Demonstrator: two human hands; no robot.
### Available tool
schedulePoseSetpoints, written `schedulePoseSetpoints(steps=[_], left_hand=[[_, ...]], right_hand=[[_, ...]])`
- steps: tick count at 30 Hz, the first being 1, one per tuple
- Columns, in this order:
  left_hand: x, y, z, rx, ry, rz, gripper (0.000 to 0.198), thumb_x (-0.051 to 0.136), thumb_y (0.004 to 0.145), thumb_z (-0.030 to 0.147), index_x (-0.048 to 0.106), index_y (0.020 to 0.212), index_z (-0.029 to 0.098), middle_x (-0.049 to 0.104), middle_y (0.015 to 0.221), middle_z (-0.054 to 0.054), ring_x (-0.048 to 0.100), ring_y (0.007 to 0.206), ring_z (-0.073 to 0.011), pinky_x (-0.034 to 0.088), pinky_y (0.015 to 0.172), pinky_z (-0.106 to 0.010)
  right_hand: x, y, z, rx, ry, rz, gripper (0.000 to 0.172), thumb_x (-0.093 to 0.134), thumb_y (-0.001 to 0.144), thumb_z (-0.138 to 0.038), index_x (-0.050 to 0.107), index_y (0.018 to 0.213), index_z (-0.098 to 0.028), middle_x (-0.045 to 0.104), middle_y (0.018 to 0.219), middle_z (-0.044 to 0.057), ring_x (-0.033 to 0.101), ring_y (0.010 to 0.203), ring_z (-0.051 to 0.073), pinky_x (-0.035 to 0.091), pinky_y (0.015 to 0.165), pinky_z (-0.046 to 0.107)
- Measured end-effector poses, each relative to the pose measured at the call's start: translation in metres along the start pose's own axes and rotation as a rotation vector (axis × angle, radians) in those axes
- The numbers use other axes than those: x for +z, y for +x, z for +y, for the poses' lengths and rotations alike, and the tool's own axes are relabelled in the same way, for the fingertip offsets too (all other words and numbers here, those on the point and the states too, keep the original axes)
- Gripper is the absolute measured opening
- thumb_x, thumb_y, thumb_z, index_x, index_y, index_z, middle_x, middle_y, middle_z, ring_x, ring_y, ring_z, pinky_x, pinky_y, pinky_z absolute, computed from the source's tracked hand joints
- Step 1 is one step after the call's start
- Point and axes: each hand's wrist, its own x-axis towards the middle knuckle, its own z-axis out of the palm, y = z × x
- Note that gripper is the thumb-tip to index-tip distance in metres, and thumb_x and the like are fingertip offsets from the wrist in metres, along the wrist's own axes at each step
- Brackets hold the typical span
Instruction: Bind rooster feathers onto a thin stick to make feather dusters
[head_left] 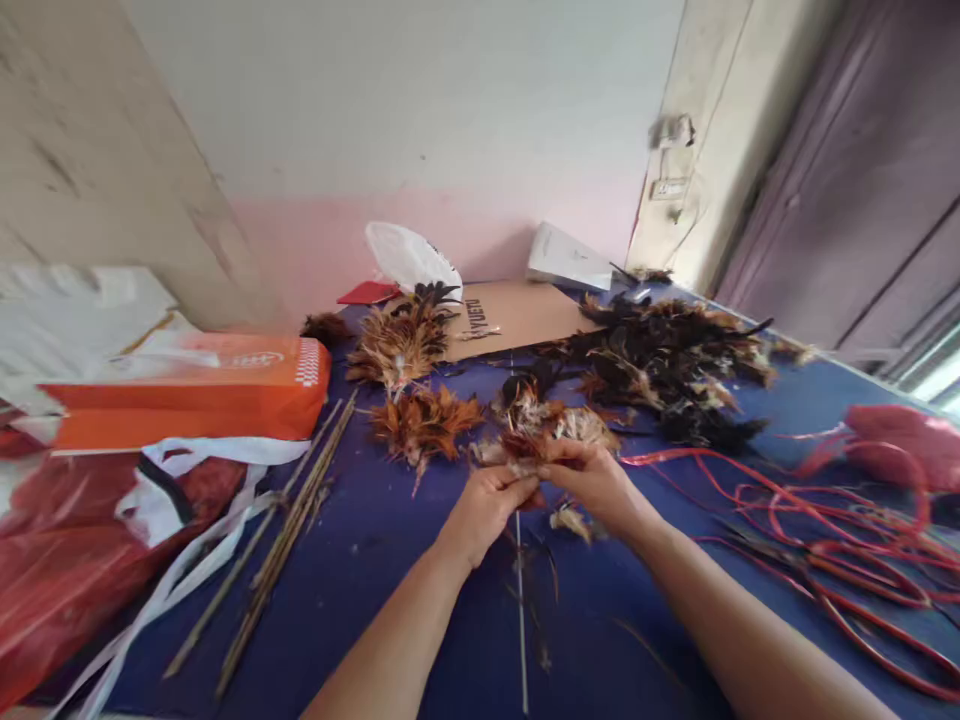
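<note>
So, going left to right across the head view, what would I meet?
Orange printed bag, bundle of thin brown sticks, orange-brown feather bunch, bare left hand, bare right hand, red-handled metal scissors.

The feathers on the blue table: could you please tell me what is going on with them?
A person's left hand and right hand are close together above the dark blue table, both pinching a small tuft of reddish-brown feathers. Beyond it lie an orange-brown feather bunch and a large pile of black and brown feathers. Thin brown sticks lie to the left, and red-handled metal scissors to the right, untouched.
</note>
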Motion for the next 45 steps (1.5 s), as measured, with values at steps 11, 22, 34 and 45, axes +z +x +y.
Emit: schedulePoseSetpoints(steps=[11,22,34,45], left_hand=[[0.000,0.003,-0.001,0.139,0.132,0.015,0.030,0.055,0.075,0.040,0.067,0.072,0.013,0.062,0.062,-0.003,0.055,0.060,-0.0135,0.043,0.060,-0.024],[0.002,0.000,0.007,0.042,0.039,-0.023,0.028,0.057,0.074,0.036,0.062,0.060,0.012,0.060,0.056,-0.003,0.054,0.053,-0.0115,0.044,0.058,-0.024],[-0.002,-0.001,0.009,-0.039,-0.265,0.042,0.025,0.063,0.068,0.036,0.064,0.077,0.012,0.063,0.061,-0.003,0.058,0.057,-0.0111,0.044,0.057,-0.021],[0.002,-0.004,0.014,-0.087,-0.394,0.066,0.024,0.065,0.067,0.034,0.063,0.077,0.012,0.065,0.062,-0.003,0.060,0.058,-0.0103,0.043,0.054,-0.018]], right_hand=[[0.016,-0.001,0.020,-0.076,-0.029,0.152,0.014,0.064,0.064,-0.027,0.061,0.071,-0.016,0.056,0.071,0.000,0.053,0.060,0.011,0.046,0.056,0.023],[0.018,0.000,0.021,-0.026,0.051,0.136,0.017,0.066,0.063,-0.032,0.063,0.070,-0.017,0.060,0.067,0.001,0.056,0.062,0.012,0.045,0.060,0.024],[-0.070,-0.013,-0.036,0.040,-0.708,0.176,0.021,0.057,0.068,-0.033,0.066,0.075,-0.016,0.063,0.064,0.002,0.054,0.057,0.013,0.040,0.055,0.024],[-0.099,-0.076,-0.013,0.207,-1.396,-0.093,0.018,0.046,0.069,-0.014,0.064,0.071,-0.016,0.063,0.079,0.007,0.059,0.066,0.017,0.041,0.058,0.026]])
